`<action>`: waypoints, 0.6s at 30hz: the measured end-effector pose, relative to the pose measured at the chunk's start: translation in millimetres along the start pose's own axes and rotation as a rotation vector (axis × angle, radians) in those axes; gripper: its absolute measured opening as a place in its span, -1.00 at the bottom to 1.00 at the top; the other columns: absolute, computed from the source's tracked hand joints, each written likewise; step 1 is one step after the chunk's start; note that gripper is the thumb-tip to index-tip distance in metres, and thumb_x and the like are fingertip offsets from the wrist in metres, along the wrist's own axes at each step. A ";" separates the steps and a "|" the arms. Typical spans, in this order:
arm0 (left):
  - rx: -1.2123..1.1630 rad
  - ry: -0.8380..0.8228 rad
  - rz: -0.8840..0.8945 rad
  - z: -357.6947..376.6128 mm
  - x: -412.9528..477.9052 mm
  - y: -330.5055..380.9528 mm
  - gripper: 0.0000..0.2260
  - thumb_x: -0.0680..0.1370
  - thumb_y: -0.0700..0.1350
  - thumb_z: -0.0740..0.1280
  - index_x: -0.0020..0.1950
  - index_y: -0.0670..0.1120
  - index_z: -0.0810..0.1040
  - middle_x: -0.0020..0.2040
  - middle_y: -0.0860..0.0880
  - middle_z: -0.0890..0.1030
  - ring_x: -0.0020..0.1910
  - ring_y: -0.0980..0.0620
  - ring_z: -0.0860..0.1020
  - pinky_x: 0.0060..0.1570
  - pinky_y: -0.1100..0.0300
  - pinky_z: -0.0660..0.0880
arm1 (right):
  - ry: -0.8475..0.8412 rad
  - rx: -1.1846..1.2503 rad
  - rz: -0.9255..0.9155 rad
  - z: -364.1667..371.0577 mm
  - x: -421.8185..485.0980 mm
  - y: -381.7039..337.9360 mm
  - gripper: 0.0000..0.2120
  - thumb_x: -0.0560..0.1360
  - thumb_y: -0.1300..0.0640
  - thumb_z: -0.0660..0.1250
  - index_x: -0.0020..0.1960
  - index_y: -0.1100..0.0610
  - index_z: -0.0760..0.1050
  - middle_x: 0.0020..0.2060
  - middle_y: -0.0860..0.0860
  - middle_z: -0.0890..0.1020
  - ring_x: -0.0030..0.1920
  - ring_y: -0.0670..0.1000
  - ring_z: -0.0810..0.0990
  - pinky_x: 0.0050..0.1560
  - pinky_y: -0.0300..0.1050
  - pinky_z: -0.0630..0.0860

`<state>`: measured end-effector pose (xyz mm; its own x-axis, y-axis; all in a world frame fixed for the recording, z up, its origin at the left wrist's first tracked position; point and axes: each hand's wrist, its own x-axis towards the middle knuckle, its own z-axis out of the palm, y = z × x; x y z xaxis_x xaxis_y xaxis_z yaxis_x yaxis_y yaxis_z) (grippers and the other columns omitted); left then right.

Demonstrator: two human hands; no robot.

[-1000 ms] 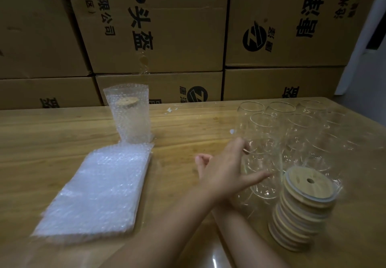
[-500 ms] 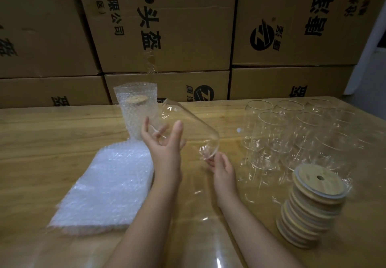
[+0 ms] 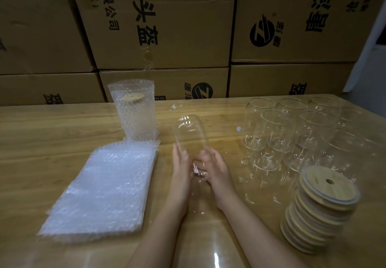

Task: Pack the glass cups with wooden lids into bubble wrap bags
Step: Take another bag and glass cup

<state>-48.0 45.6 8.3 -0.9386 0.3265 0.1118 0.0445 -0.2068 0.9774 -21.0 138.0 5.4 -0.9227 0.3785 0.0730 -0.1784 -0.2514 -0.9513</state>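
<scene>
A clear glass cup point(image 3: 191, 136) stands mouth-up between my two hands near the table's middle. My left hand point(image 3: 180, 168) lies against its left side with fairly straight fingers. My right hand point(image 3: 216, 168) curls round its lower right part. A flat stack of bubble wrap bags point(image 3: 108, 186) lies to the left. Behind it stands a packed cup in a bubble wrap bag point(image 3: 134, 111) with a wooden lid inside. Several empty glass cups point(image 3: 292, 134) stand at the right. A stack of wooden lids point(image 3: 321, 207) sits in front of them.
The wooden table point(image 3: 52, 134) has a glossy clear cover. Large cardboard boxes point(image 3: 167, 27) form a wall along its far edge. The table's right edge runs past the group of cups.
The cup was tilted in the air between both hands; it now stands upright lower down, with both hands at its lower sides. A second ago my hands were reaching into the group of cups.
</scene>
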 end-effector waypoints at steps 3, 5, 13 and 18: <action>-0.011 -0.100 -0.014 11.3 2.2 -1.4 -0.32 0.43 0.25 0.22 0.51 0.21 0.05 0.54 0.07 0.18 0.44 0.11 0.31 0.41 -0.07 0.32 | 0.082 0.140 -0.034 -4.6 2.8 -0.5 -0.47 0.35 -0.18 0.29 0.24 0.03 0.39 -0.04 0.04 0.69 0.01 0.05 0.68 -0.17 -0.12 0.58; -0.058 -0.144 -0.039 13.6 4.6 -4.7 -0.26 0.39 0.19 0.30 0.52 0.16 0.08 0.53 0.05 0.23 0.43 0.10 0.34 0.41 -0.02 0.32 | 0.129 0.164 -0.054 -6.1 3.9 -1.3 -0.41 0.34 -0.20 0.27 0.30 0.03 0.35 0.01 0.04 0.66 0.06 0.06 0.66 -0.10 -0.13 0.57; -0.364 -0.060 -0.166 5.5 13.7 -5.5 -0.20 0.39 0.14 0.42 0.49 -0.15 0.16 0.23 -0.20 0.59 0.17 -0.24 0.58 0.21 -0.15 0.49 | 0.051 -0.043 -0.151 -1.2 -0.7 -4.5 -0.27 0.39 -0.01 0.33 0.48 -0.02 0.09 0.40 0.03 0.38 0.38 -0.11 0.39 0.35 -0.17 0.37; -0.546 0.018 -0.158 -4.3 17.1 -3.7 -0.54 0.45 0.05 0.39 0.28 -0.09 0.41 0.32 -0.23 0.49 0.19 -0.19 0.59 0.18 -0.07 0.52 | 0.023 -0.062 -0.177 -0.2 0.3 -2.3 -0.32 0.43 0.32 0.42 0.38 -0.05 0.17 0.36 -0.02 0.39 0.37 -0.07 0.41 0.36 -0.08 0.38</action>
<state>-65.8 48.0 5.8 -0.9252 0.3777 -0.0360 -0.2761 -0.6051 0.7467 -20.8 138.9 7.5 -0.8708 0.4322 0.2344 -0.3150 -0.1244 -0.9409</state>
